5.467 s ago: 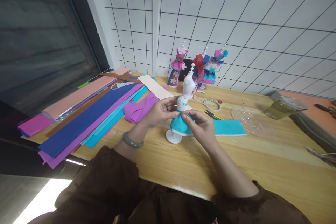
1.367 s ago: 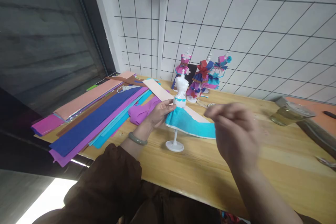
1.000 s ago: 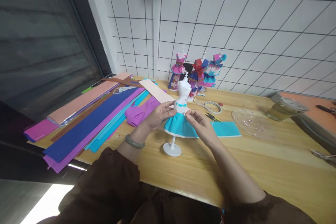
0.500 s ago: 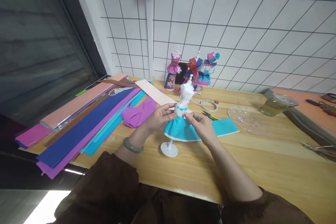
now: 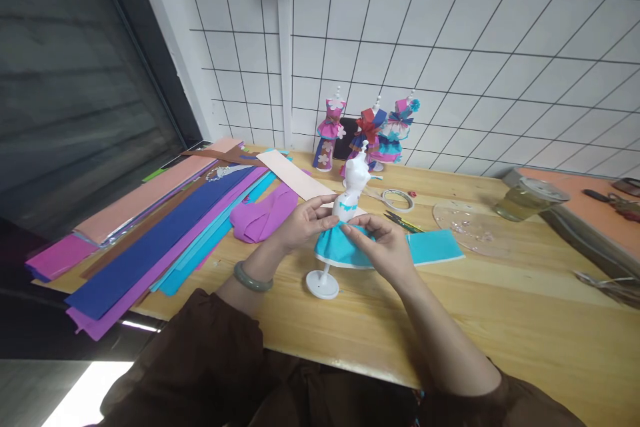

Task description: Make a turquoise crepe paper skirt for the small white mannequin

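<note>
A small white dress form (image 5: 357, 177) stands upright on its round base in front of me. Around its hips hangs a turquoise strip with a white edge, gathered into a skirt (image 5: 336, 248); its loose end trails off to the right behind my wrist. My left hand (image 5: 310, 221) presses the top edge of the skirt against the form, thumb and fingers closed. On the other side, my right hand (image 5: 383, 243) pinches the upper edge of the same turquoise strip. Bits of turquoise stick to the form just above the skirt.
Coloured paper or cloth strips (image 5: 165, 247) lie stacked at left, beside a crumpled purple piece (image 5: 265, 213). Scissors (image 5: 399, 220), a tape roll (image 5: 398, 199) and a clear tray of beads (image 5: 470, 230) lie right. Three dressed forms (image 5: 367, 133) stand behind; a lidded cup (image 5: 530, 199) is far right.
My right hand has shifted slightly along the turquoise strip, its fingers gripping at a new spot. The strip's loose end has moved a little to the right. My left hand has barely moved.
</note>
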`<state>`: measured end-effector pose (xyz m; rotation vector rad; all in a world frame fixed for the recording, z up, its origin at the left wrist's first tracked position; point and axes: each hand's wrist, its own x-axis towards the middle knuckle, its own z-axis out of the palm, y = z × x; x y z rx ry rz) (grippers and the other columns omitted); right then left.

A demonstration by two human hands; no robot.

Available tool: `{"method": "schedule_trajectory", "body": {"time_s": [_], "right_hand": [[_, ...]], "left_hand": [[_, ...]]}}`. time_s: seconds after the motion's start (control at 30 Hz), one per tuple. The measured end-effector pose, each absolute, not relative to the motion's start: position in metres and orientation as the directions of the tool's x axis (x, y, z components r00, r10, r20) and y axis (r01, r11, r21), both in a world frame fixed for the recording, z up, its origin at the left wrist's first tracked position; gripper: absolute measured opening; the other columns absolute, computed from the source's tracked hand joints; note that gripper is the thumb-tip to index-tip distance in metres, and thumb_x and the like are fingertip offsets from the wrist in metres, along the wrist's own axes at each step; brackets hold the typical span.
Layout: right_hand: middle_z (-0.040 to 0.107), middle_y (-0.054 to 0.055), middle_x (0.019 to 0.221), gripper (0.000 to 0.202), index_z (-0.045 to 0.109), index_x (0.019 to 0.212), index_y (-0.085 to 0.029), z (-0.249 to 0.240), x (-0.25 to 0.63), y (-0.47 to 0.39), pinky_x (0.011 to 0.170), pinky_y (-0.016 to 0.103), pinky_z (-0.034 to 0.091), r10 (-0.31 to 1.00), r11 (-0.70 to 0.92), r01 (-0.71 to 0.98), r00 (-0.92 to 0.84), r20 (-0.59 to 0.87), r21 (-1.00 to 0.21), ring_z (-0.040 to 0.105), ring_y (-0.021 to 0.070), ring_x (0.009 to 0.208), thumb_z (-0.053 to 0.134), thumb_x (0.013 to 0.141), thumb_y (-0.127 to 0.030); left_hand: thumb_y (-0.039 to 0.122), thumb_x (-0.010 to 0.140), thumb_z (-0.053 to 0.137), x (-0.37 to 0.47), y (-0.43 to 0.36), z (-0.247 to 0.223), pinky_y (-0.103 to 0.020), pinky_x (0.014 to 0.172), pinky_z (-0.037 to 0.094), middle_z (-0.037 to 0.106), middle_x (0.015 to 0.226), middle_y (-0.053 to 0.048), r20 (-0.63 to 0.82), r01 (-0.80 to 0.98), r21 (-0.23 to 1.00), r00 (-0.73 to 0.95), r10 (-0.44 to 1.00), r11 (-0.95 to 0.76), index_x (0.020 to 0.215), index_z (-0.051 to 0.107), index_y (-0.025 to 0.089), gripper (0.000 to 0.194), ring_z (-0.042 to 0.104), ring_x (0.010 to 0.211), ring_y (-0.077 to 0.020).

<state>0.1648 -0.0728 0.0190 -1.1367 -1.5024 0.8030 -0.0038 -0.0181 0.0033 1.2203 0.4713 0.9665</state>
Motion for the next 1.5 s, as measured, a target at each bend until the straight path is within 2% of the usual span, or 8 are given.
{"method": "schedule_trajectory", "body": {"time_s": [0.13, 0.33, 0.53, 0.83, 0.97, 1.07, 1.3, 1.5], "right_hand": [[0.070, 0.002, 0.078, 0.016, 0.067, 0.079, -0.020, 0.021, 0.164, -0.075, 0.068, 0.028, 0.047, 0.918, 0.380, 0.320, -0.017, 0.396, -0.868, 0.061, 0.0163, 0.072, 0.066, 0.075, -0.035], [0.070, 0.003, 0.078, 0.014, 0.067, 0.079, -0.020, 0.021, 0.162, -0.076, 0.068, 0.028, 0.048, 0.907, 0.398, 0.361, -0.020, 0.420, -0.843, 0.062, 0.0168, 0.073, 0.064, 0.077, -0.034], [0.070, 0.002, 0.079, 0.014, 0.066, 0.080, -0.020, 0.022, 0.163, -0.077, 0.069, 0.027, 0.047, 0.897, 0.419, 0.381, -0.032, 0.442, -0.824, 0.062, 0.0163, 0.074, 0.063, 0.079, -0.033], [0.070, 0.003, 0.079, 0.014, 0.067, 0.081, -0.020, 0.022, 0.165, -0.079, 0.068, 0.029, 0.047, 0.827, 0.478, 0.529, -0.002, 0.563, -0.701, 0.062, 0.0176, 0.072, 0.062, 0.079, -0.034], [0.071, 0.003, 0.083, 0.018, 0.067, 0.085, -0.020, 0.022, 0.167, -0.078, 0.068, 0.029, 0.047, 0.866, 0.443, 0.506, -0.026, 0.500, -0.740, 0.063, 0.0180, 0.074, 0.062, 0.080, -0.037], [0.070, 0.003, 0.078, 0.020, 0.067, 0.080, -0.020, 0.025, 0.169, -0.078, 0.066, 0.029, 0.047, 0.890, 0.412, 0.491, -0.038, 0.453, -0.768, 0.062, 0.0177, 0.071, 0.061, 0.080, -0.039], [0.070, 0.004, 0.081, 0.015, 0.066, 0.080, -0.020, 0.031, 0.170, -0.081, 0.072, 0.032, 0.047, 0.865, 0.487, 0.445, -0.127, 0.485, -0.752, 0.062, 0.0191, 0.076, 0.060, 0.081, -0.034], [0.070, 0.003, 0.083, 0.013, 0.067, 0.081, -0.021, 0.030, 0.170, -0.080, 0.074, 0.030, 0.046, 0.875, 0.477, 0.403, -0.142, 0.462, -0.781, 0.062, 0.0179, 0.079, 0.060, 0.082, -0.031]], "left_hand": [[0.029, 0.068, 0.075, -0.004, -0.020, 0.005, -0.037, 0.092, 0.043, 0.064, 0.114, -0.014, 0.165, -0.373, 0.926, 0.528, 0.833, 0.053, 0.121, 0.052, 0.016, 0.060, 0.058, 0.110, -0.0274], [0.024, 0.060, 0.079, -0.004, -0.024, 0.011, -0.036, 0.088, 0.046, 0.063, 0.115, -0.016, 0.143, -0.343, 0.937, 0.554, 0.820, 0.069, 0.125, 0.049, 0.014, 0.072, 0.058, 0.108, -0.0281], [0.021, 0.063, 0.077, -0.003, -0.023, 0.009, -0.034, 0.086, 0.046, 0.066, 0.110, -0.014, 0.170, -0.379, 0.923, 0.558, 0.812, 0.067, 0.125, 0.050, 0.014, 0.067, 0.061, 0.102, -0.0244], [0.025, 0.060, 0.079, -0.002, -0.023, 0.007, -0.038, 0.089, 0.045, 0.065, 0.111, -0.015, 0.154, -0.373, 0.926, 0.514, 0.844, 0.059, 0.123, 0.051, 0.013, 0.070, 0.059, 0.107, -0.0288], [0.024, 0.060, 0.078, -0.002, -0.022, 0.006, -0.038, 0.088, 0.045, 0.066, 0.109, -0.015, 0.152, -0.374, 0.926, 0.511, 0.846, 0.060, 0.124, 0.050, 0.013, 0.071, 0.059, 0.105, -0.0282], [0.024, 0.062, 0.078, -0.002, -0.022, 0.005, -0.038, 0.087, 0.046, 0.066, 0.107, -0.015, 0.148, -0.374, 0.925, 0.523, 0.839, 0.070, 0.126, 0.048, 0.013, 0.072, 0.061, 0.102, -0.0275], [0.025, 0.063, 0.077, -0.002, -0.021, 0.005, -0.037, 0.088, 0.046, 0.064, 0.113, -0.015, 0.169, -0.364, 0.930, 0.524, 0.835, 0.041, 0.125, 0.050, 0.013, 0.069, 0.060, 0.104, -0.0270], [0.024, 0.065, 0.075, -0.002, -0.023, 0.007, -0.037, 0.090, 0.045, 0.064, 0.115, -0.014, 0.207, -0.359, 0.933, 0.557, 0.804, 0.009, 0.127, 0.050, 0.016, 0.067, 0.057, 0.109, -0.0275]]}}
